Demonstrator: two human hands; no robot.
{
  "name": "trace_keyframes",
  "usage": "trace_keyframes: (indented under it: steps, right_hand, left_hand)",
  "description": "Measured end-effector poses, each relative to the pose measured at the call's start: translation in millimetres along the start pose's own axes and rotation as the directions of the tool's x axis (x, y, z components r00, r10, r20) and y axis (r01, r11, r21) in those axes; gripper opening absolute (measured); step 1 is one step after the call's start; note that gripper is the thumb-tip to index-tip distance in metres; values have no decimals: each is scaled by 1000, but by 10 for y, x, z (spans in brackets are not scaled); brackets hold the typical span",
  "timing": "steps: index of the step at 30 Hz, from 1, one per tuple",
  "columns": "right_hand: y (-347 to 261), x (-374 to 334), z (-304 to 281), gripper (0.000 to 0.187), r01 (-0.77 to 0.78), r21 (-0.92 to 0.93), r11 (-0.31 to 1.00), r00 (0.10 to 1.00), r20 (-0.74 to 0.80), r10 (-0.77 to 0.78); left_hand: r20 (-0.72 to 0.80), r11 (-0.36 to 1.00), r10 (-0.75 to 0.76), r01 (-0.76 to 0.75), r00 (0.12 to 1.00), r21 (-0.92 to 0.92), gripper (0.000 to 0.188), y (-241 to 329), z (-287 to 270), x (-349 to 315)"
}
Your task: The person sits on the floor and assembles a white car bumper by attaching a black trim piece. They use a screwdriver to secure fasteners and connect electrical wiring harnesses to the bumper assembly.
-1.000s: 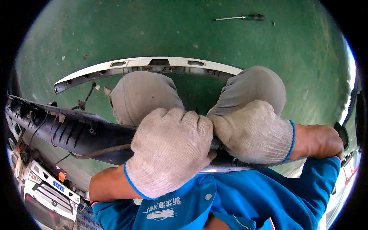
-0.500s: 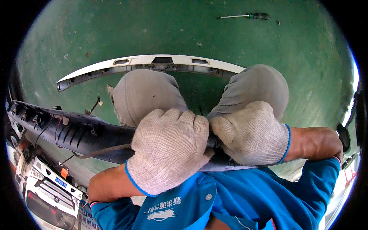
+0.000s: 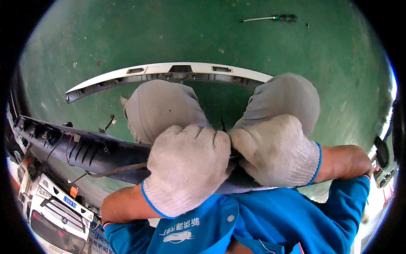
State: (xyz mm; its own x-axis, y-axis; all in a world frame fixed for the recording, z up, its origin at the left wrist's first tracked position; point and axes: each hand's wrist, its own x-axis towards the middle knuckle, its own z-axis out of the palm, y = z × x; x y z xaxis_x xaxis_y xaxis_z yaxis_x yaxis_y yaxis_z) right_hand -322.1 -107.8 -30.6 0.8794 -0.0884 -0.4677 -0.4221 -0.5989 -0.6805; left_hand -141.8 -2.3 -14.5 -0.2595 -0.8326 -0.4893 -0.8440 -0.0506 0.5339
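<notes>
Black panel (image 3: pixel 114 154) partly behind left hand (image 3: pixel 189 165)

A green floor (image 3: pixel 194 36) is marked by scattered pale flecks and a small reddish spot (image 3: pixel 99 63). On its far part a screwdriver (image 3: pixel 286 17) is laid flat — dark handle to the right, metal shaft to the left — and a tiny dark piece (image 3: pixel 307 25) is seen just beside the handle's end. Nearer, the floor is crossed by a long, curved white trim strip (image 3: pixel 158 68), its dark central recess flanked by two slots.
</notes>
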Motion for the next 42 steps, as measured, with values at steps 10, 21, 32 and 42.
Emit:
trace_keyframes:
  steps: [10,21,32,42]
  right_hand:
    - [227,253,-460,38,-22,119,993,939,345,-20]
    - [303,675,-483,39,6,495,869,785,536,-311]
    - [211,460,-403,30,36,259,965,951,287,-112]
    - [56,398,-268,35,-111,557,823,950,302,-77]
  left_hand:
    - [-123,999,-29,32,992,22,40,11,36,-54]
    - [-247,980,-1,-48,969,-192,44,-36,-178,-195]
    - [-692,996,23,-78,721,-48,34,-341,-69,-460]
    - [-406,998,55,-62,912,-3,31,-331,-50,-770]
